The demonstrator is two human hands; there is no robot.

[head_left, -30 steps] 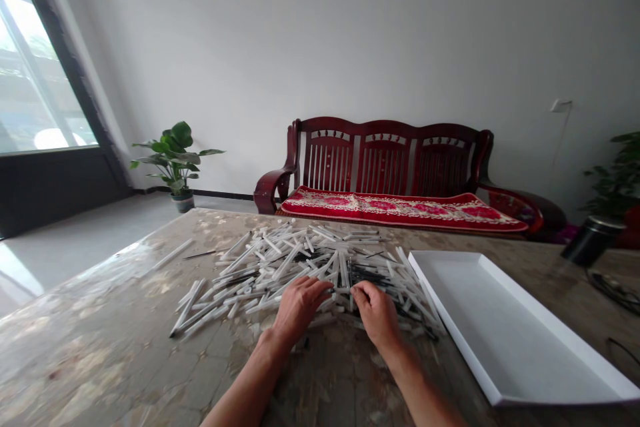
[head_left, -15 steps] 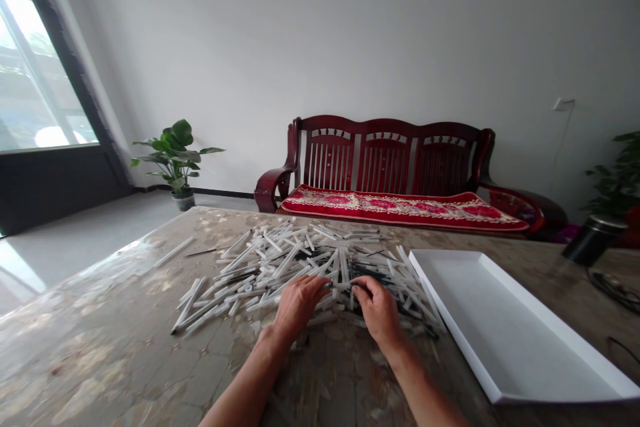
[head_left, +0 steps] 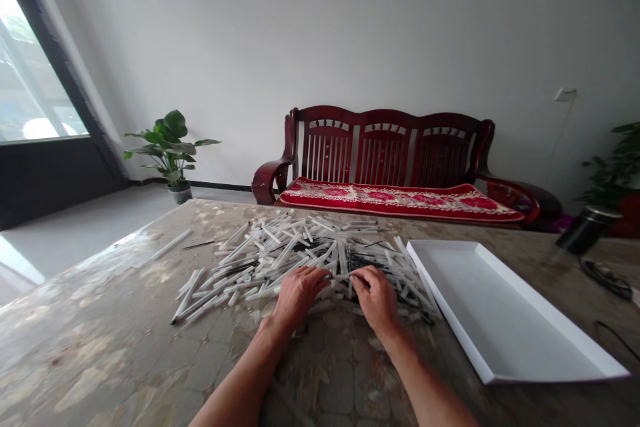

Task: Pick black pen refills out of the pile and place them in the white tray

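Head view: left hand (head_left: 301,290) and right hand (head_left: 376,295) both pinch a short white tube (head_left: 341,277); slack fingers could lose it among the pile (head_left: 285,255)

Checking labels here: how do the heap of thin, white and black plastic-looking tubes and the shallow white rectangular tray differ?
The heap mixes white and black pieces; the tray is plain white. The heap is many loose tubes at jumbled angles; the tray is one piece. The heap lies largely beyond the right hand; the tray sits to its right. Both rest on the tabletop.
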